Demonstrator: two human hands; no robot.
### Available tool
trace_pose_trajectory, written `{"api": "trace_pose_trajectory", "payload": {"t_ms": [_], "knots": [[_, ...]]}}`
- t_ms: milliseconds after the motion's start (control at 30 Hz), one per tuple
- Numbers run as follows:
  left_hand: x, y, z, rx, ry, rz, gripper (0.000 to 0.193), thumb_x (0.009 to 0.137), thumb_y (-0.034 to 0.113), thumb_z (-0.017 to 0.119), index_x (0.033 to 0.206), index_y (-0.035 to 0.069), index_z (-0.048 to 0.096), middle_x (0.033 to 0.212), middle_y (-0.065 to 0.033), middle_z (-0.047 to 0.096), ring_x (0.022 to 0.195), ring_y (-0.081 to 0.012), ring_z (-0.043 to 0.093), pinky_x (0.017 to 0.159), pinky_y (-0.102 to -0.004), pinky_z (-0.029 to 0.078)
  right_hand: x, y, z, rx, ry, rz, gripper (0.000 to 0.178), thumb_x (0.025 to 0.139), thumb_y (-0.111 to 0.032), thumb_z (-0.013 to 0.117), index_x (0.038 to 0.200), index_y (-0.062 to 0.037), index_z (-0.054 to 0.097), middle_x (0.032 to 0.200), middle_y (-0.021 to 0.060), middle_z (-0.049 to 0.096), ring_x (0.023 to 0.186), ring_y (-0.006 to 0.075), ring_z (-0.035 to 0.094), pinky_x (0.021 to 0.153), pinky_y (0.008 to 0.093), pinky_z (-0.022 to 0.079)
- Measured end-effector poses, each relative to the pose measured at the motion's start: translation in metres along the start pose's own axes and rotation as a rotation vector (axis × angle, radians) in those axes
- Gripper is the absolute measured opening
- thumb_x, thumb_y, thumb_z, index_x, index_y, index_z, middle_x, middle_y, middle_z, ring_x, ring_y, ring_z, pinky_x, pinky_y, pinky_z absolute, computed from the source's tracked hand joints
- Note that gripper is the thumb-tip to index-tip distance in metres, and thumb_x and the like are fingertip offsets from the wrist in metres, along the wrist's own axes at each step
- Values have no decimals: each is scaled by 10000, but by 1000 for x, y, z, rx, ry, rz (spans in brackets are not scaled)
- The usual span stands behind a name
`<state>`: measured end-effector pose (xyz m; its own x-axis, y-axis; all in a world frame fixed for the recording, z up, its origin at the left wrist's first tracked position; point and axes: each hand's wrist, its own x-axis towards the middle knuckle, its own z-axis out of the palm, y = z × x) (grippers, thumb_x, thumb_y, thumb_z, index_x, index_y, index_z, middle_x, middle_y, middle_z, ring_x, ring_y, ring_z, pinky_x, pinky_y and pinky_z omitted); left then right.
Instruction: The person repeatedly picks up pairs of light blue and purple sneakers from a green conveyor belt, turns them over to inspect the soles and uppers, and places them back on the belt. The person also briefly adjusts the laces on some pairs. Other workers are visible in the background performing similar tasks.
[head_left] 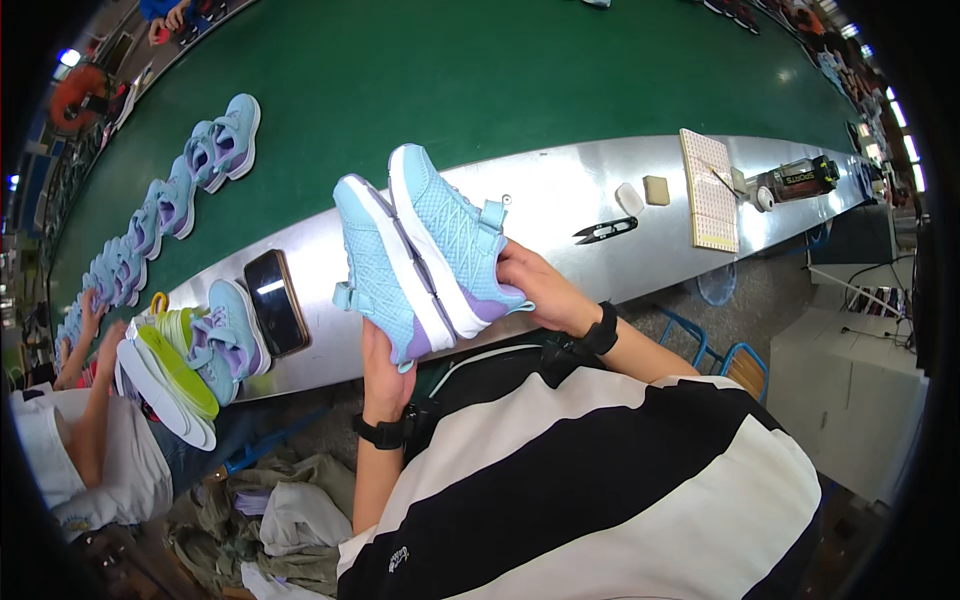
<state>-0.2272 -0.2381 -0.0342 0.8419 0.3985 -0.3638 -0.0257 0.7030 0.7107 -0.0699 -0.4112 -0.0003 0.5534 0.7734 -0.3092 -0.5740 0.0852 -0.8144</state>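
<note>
Two light blue sneakers with white soles and purple heels are held up before me, soles side by side and toes pointing away. My left hand (385, 375) grips the left sneaker (372, 250) at its heel. At the heel of the right sneaker (440, 220), my right hand (540, 288) is wrapped round, fingers reaching into the shoe opening. Each shoe has a strap across the ankle. Below the shoes runs the metal table edge (590, 265). A black phone (277, 303) lies to the left of my left hand, beside another pair of blue sneakers (232, 345).
A row of blue sneakers (175, 195) stands along the green belt (430, 70). Green and white insoles (170, 375) lie near a co-worker's arm (95, 410). On the right are thread snips (606, 231), a beige block (656, 190), a paper sheet (712, 200) and a bottle (800, 179).
</note>
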Motion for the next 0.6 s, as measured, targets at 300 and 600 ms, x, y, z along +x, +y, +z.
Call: {"api": "trace_pose_trajectory", "payload": {"t_ms": [300, 600], "knots": [[5, 18, 21, 427, 78, 540, 690, 844, 21, 541, 1492, 104, 317, 1374, -114, 453, 1265, -279, 469, 1108, -396, 338, -3, -9, 3, -241, 83, -474, 670, 853, -38, 583, 1478, -109, 354, 1301, 131, 474, 1227, 265, 488, 1013, 401, 435], [0, 26, 18, 1371, 95, 563, 580, 757, 125, 769, 1305, 61, 589, 1219, -180, 464, 1142, -329, 477, 956, -402, 416, -7, -7, -8, -1393, 293, -614, 577, 777, -259, 734, 1318, -122, 592, 1131, 171, 531, 992, 339, 518, 904, 429, 442]]}}
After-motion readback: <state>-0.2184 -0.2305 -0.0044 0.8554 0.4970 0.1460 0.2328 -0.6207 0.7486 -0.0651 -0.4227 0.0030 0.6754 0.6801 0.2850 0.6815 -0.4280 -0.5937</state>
